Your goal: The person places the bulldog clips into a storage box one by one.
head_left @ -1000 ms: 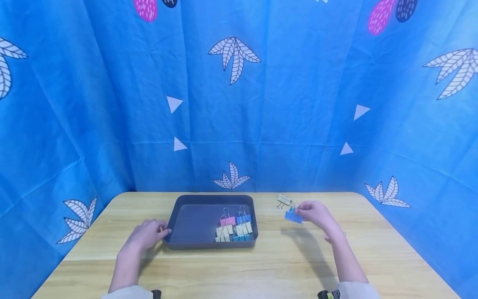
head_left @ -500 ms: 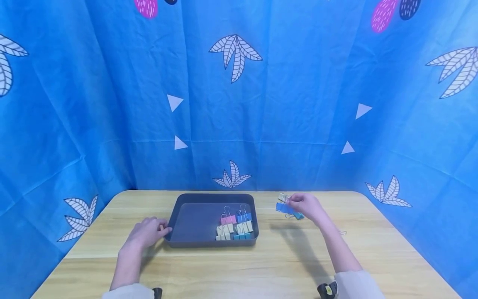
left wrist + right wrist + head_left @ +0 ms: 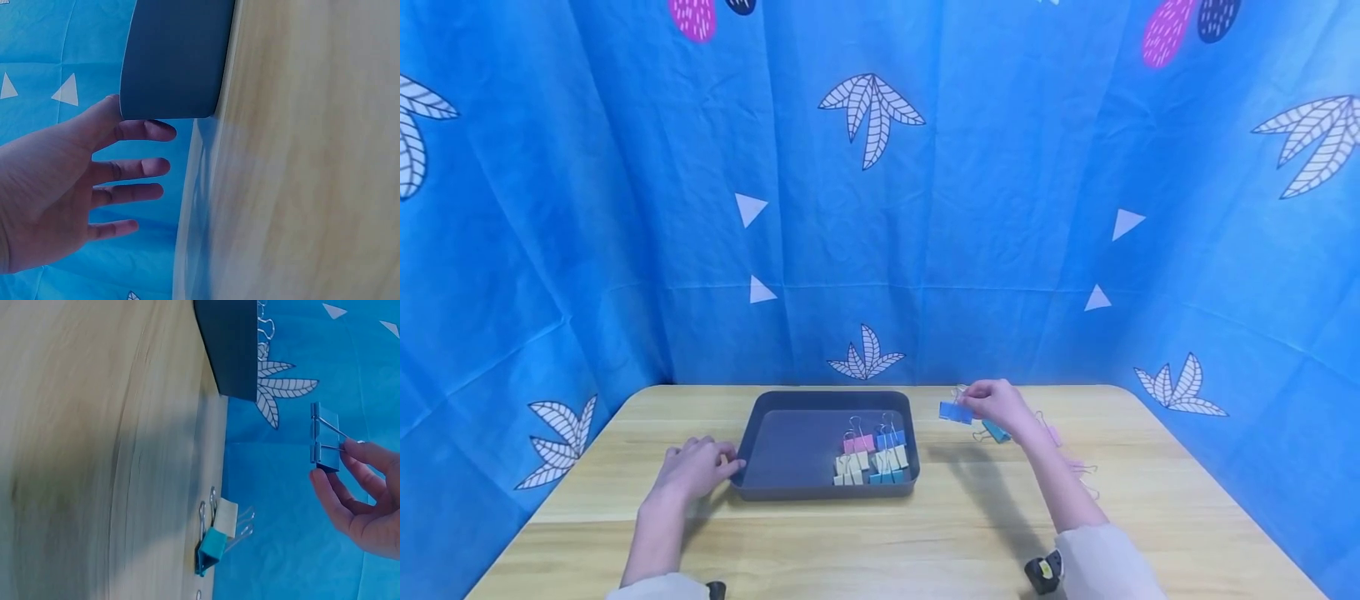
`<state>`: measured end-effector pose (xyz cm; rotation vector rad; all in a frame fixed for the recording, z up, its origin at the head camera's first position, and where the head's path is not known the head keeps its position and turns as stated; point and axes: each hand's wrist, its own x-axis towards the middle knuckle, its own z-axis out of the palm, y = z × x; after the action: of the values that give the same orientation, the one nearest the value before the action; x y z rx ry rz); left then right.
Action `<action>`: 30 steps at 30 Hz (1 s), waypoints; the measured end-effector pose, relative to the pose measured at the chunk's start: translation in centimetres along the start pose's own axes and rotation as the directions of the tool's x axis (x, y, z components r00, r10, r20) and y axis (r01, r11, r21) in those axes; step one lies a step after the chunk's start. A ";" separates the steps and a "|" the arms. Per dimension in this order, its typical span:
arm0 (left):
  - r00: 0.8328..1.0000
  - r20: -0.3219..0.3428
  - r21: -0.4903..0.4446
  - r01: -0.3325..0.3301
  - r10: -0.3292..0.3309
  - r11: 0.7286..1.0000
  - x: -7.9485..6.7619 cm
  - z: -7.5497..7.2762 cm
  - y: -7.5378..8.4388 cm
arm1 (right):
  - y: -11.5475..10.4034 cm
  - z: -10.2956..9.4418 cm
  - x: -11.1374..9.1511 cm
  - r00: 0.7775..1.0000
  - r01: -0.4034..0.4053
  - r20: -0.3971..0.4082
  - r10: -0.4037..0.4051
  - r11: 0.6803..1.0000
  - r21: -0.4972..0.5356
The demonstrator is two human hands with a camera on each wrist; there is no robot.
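My right hand [image 3: 1000, 408] pinches a blue binder clip [image 3: 956, 412] by its wire handles, raised above the table right of the tray. In the right wrist view that binder clip [image 3: 326, 437] hangs between thumb and fingers. My left hand [image 3: 696, 467] holds the left end of the dark grey tray [image 3: 820, 492], thumb at the rim. In the left wrist view the left hand [image 3: 69, 175] has its index finger against the tray's end, the other fingers extended. Pink, blue, cream and teal binder clips [image 3: 857, 444] stand in the tray's right half.
A teal binder clip [image 3: 212, 545] and a cream binder clip [image 3: 225, 517] lie on the table below the right hand. Pink binder clips [image 3: 1051, 433] lie farther right, partly behind the right forearm. A blue patterned curtain [image 3: 880, 250] borders the wooden table [image 3: 865, 550] at the back.
My right hand has moved left and slightly up with the blue binder clip, toward the tray, exposing the teal binder clip on the table. The left hand stays at the tray.
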<state>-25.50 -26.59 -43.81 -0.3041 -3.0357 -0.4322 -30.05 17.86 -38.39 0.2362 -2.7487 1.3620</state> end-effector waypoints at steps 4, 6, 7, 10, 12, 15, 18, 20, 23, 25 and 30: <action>1.000 0.001 -0.007 0.002 -0.002 1.000 0.0 0.0 0.0 | -0.3 0.8 0.6 1.000 0.007 -0.011 -0.007 1.000 -0.019; 1.000 -0.001 -0.011 0.001 -0.001 1.000 -0.1 0.0 0.0 | -0.3 1.1 0.9 1.000 0.004 -0.015 -0.005 1.000 -0.025; 1.000 -0.001 -0.013 0.000 0.000 1.000 -0.1 0.0 0.0 | -0.3 1.3 1.0 1.000 0.002 -0.020 -0.003 1.000 -0.028; 1.000 -0.001 -0.018 0.001 -0.001 1.000 -0.1 0.0 0.0 | -0.4 1.8 1.5 0.999 0.011 -0.029 -0.013 0.999 -0.053; 1.000 0.001 -0.020 0.006 -0.006 1.000 -0.1 0.0 0.1 | -0.5 2.1 1.9 0.999 0.023 -0.033 -0.026 0.997 -0.075; 1.000 0.001 -0.021 0.007 -0.007 1.000 -0.1 0.0 0.1 | -0.6 2.5 2.3 0.998 0.038 -0.038 -0.043 0.993 -0.112; 1.000 -0.001 -0.024 0.002 -0.002 1.000 0.0 0.0 0.0 | -0.7 2.8 2.7 0.997 0.053 -0.046 -0.060 0.988 -0.146; 1.000 -0.002 -0.029 -0.002 0.002 1.000 0.0 0.0 0.0 | -0.9 3.1 2.8 0.997 0.054 -0.052 -0.063 0.986 -0.155; 1.000 -0.002 -0.037 -0.001 0.001 0.999 0.0 0.1 0.0 | -0.9 3.4 3.1 0.996 0.054 -0.057 -0.063 0.986 -0.159; 1.000 -0.002 -0.040 -0.003 0.003 0.999 0.1 0.1 0.0 | -0.9 3.6 3.4 0.996 0.056 -0.061 -0.067 0.983 -0.172; 1.000 -0.001 -0.040 -0.005 0.005 0.999 0.0 0.0 0.0 | -1.0 4.2 4.0 0.994 0.058 -0.078 -0.077 0.975 -0.215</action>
<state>-25.49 -26.56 -43.84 -0.3140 -3.0276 -0.4935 -33.76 13.47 -39.62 0.2498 -2.7586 1.0263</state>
